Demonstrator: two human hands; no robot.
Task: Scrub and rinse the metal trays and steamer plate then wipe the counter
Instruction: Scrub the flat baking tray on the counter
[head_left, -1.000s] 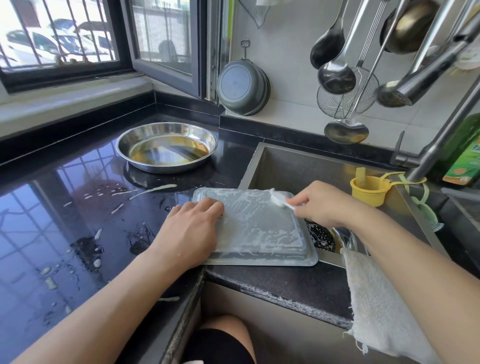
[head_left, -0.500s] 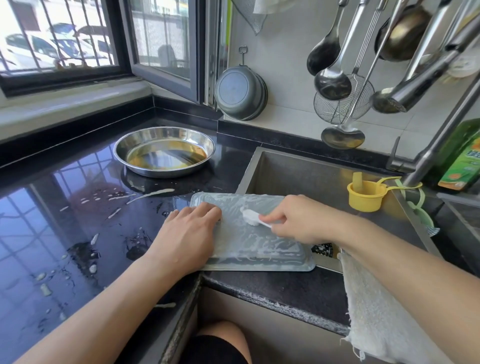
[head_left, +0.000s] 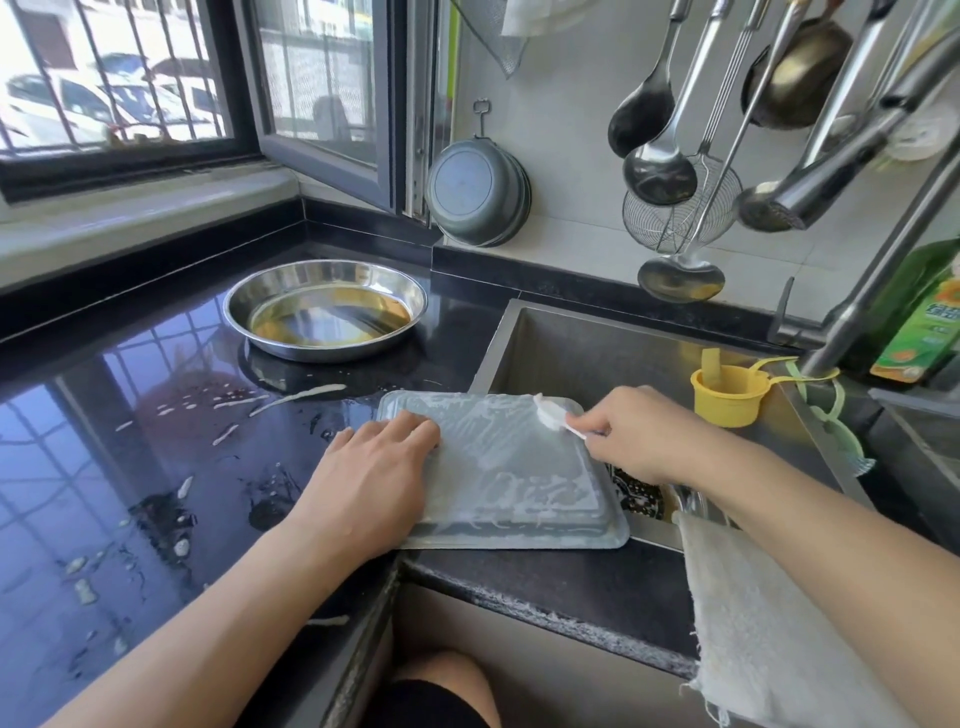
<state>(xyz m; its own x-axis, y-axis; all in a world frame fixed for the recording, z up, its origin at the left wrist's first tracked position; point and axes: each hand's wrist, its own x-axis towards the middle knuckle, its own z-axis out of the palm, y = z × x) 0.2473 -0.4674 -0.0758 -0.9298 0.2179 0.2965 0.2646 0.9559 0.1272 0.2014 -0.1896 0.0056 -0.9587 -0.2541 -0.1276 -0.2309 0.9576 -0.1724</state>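
Right now the rectangular metal tray (head_left: 511, 470) lies upside down, coated in white suds, half on the black tabletop (head_left: 156, 467) and half over the front left corner of the sink (head_left: 597, 353). The left hand (head_left: 371, 480) lies flat on the tray's left edge, its fingers (head_left: 415, 428) straight and pressing down. The right hand (head_left: 631, 434) has its fingers curled round the thin handle of a small white brush (head_left: 550, 413), whose head touches the tray near its far right corner. Further back on the tabletop sits a round metal tray (head_left: 324, 309) holding a shallow pool of yellowish liquid, well apart from the soapy one. Pale streaks and drops of water are scattered across the dark surface between the two and toward the near left. A whitish cloth (head_left: 769, 623) hangs over the front rim of the sink under the right forearm. A yellow cup (head_left: 730, 395) sits at the right side of the sink near the tap (head_left: 878, 270), and ladles (head_left: 660, 171) hang on the wall above.
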